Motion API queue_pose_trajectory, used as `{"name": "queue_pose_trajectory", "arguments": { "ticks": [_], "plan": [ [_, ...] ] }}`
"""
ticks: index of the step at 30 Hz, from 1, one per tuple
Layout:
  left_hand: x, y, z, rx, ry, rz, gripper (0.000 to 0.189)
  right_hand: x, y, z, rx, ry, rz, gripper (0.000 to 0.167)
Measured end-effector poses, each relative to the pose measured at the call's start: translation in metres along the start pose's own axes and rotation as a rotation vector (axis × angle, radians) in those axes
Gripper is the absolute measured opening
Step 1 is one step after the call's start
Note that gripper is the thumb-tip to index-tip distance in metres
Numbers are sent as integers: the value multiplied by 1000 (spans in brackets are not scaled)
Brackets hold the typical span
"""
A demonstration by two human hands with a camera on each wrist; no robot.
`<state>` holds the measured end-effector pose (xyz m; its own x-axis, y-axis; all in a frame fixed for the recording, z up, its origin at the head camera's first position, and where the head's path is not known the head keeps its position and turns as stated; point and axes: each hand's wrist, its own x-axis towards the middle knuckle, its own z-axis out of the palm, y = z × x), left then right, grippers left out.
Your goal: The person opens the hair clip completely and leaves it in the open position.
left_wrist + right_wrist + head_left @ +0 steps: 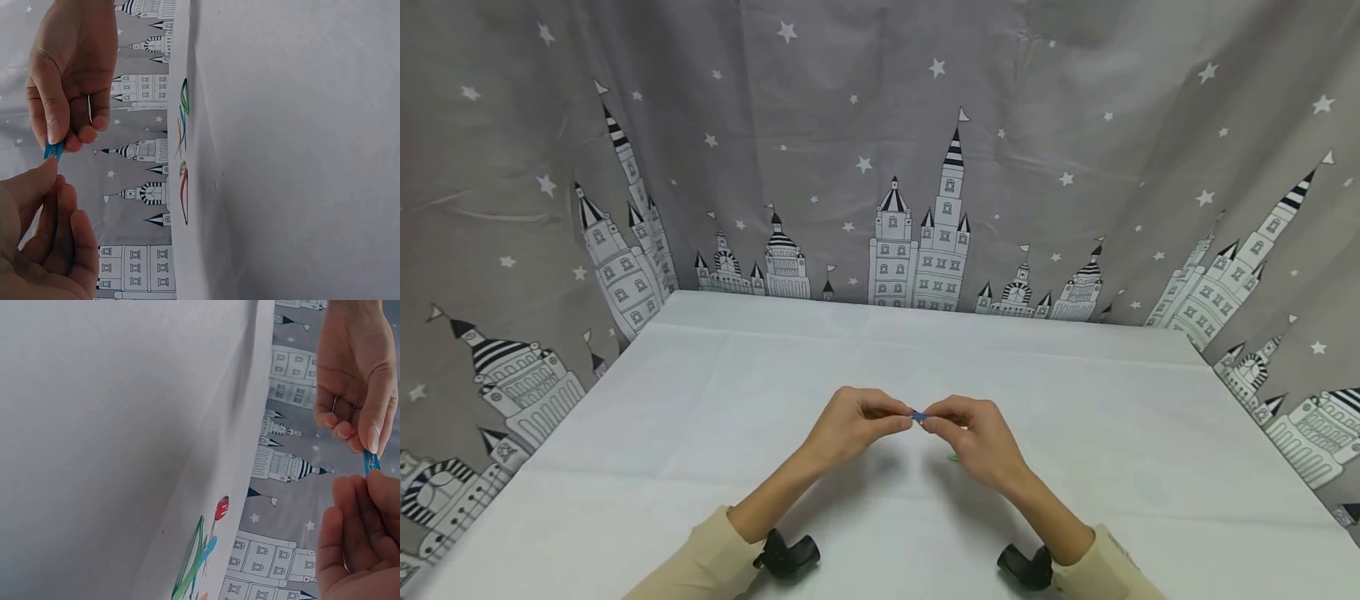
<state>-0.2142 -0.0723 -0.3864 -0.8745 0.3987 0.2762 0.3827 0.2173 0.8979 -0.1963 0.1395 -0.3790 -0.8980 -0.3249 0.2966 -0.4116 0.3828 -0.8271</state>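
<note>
Both hands meet over the middle of the white table (760, 367), holding one small blue hair clip (918, 416) between them. My left hand (848, 423) pinches one end with thumb and fingertip. The other end is pinched the same way by my right hand (979, 435). In the left wrist view the blue strip shows narrow between the fingertips, which cover much of it. Under the right hand, a bit of a green clip (953, 457) peeks out on the table; the left wrist view shows its thin loop standing slightly apart.
Beside the green clip lie a red clip (184, 199), a blue one (207, 550) and an orange piece, close together on the cloth. A grey curtain (820, 125) printed with castles and stars hangs behind the table. Black cameras (790, 557) sit at both wrists.
</note>
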Motion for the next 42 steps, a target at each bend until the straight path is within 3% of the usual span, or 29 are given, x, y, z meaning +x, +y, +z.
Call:
{"name": "queue_pose_trajectory", "arguments": {
  "ticks": [12,23,29,35,42],
  "plan": [
    [0,2,3,11,-33,74,11,-5,0,-3,45,-18,-5,10],
    [-2,6,0,-62,-72,14,12,-8,0,-3,78,-23,-4,10],
    [-3,4,-2,-38,-127,16,13,-10,1,-1,78,-46,12,11],
    [-5,4,-5,43,-159,56,11,-12,3,0,83,-71,-9,12],
    [-5,10,-6,53,-200,125,10,-15,7,-8,78,-113,-80,13]
  ]
}}
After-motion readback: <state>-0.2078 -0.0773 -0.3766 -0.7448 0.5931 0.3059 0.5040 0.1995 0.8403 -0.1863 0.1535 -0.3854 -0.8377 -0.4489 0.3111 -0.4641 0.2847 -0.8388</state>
